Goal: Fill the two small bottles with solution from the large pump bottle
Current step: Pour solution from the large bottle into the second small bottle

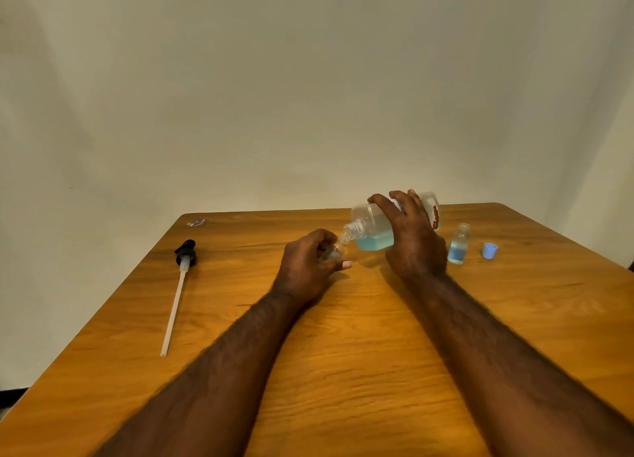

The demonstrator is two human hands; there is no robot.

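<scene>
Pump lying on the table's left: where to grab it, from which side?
Pinch the black collar from above, across its width: it lies flat on the table, and the dip tube trailing toward the person is thin and likely flexes.

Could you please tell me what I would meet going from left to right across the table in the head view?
Pump head with its long tube → left hand holding a small bottle → large bottle tilted in the right hand → second small bottle, upright, partly filled with blue liquid → blue cap.
</scene>
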